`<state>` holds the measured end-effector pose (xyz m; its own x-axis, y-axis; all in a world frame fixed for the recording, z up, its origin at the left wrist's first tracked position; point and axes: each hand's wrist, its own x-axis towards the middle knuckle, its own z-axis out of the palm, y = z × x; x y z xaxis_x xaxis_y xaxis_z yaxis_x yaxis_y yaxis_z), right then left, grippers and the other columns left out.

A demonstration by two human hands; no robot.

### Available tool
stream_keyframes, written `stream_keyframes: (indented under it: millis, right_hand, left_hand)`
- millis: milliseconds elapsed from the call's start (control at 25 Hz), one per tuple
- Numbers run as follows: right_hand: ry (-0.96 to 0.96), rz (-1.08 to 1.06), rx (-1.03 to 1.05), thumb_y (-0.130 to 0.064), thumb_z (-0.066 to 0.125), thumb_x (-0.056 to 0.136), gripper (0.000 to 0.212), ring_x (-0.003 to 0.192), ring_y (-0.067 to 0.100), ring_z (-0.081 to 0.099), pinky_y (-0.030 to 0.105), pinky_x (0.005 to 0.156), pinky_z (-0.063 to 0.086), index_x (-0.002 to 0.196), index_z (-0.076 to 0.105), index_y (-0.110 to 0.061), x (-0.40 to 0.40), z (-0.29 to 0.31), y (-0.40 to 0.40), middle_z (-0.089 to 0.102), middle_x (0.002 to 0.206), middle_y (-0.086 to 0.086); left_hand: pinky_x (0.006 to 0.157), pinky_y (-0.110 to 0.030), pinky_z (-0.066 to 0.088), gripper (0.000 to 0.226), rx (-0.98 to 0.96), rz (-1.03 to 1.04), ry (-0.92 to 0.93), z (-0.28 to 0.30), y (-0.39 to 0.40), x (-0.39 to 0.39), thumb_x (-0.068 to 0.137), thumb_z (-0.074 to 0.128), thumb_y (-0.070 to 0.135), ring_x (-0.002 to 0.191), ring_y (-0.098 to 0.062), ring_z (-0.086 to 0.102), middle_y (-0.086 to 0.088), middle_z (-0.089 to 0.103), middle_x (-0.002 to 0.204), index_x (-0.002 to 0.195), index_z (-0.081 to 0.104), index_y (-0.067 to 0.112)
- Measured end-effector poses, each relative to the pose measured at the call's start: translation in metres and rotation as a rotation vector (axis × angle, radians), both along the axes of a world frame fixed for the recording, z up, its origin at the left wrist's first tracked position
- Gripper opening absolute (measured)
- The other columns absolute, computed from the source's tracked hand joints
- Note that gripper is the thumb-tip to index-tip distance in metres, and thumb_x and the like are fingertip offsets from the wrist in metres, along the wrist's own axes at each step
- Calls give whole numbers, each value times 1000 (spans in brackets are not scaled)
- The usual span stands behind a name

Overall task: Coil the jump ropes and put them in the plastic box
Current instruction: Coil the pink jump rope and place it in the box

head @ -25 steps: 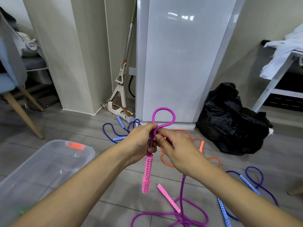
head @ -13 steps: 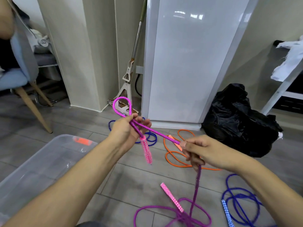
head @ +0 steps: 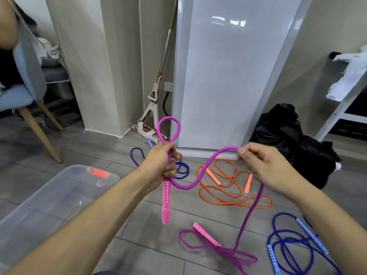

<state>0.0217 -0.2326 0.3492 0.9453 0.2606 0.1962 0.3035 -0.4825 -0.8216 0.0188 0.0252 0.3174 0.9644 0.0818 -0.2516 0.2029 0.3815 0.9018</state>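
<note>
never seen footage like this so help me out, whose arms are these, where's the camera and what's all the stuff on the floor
There is no robot: a person wears a camera on their head, looking down at their own bare arms. The left hand grips a magenta jump rope just above its pink handle, with one loop standing above the fist. The right hand pinches the same rope further along; the rest trails to the floor. An orange rope and blue ropes lie loose on the floor. A clear plastic box sits lower left.
</note>
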Motion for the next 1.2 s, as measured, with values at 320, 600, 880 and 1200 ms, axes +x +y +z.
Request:
stream_keyframes:
  millis: [320,600,880,1200]
  right_hand:
    - [-277,-162,-289,-47,52,97,24,59,11,50,36,61,45,85,62,-28,-17,-14,50,57,60,-6]
    - [-270,-194,-298,-51,54,96,32,54,10,45,32,56,40,83,65,-24,-17,-11,50,52,54,-9]
    - [326,164,-47,-29,53,101,37,43,20,41,28,47,35,76,57,-3,-4,-10,-22,31,50,7]
    - [182,-127,270,-15,38,107,29,35,9,21,14,38,17,85,52,-1,1,0,-16,28,55,7]
  left_hand:
    - [39,-16,19,25,88,-248,-87,15,-43,-21,105,39,23,35,-12,23,-26,71,78,95,53,6]
    - [43,-24,37,27,6,-434,-100,16,-38,-25,104,40,22,48,-16,42,-4,46,52,88,56,7]
    - [67,-42,62,25,-369,-89,-123,10,-7,-4,105,35,9,46,-16,56,0,43,52,90,53,2]
    - [43,-24,36,22,-130,-81,-34,2,-15,-2,100,40,15,34,-11,22,4,28,52,80,47,14]
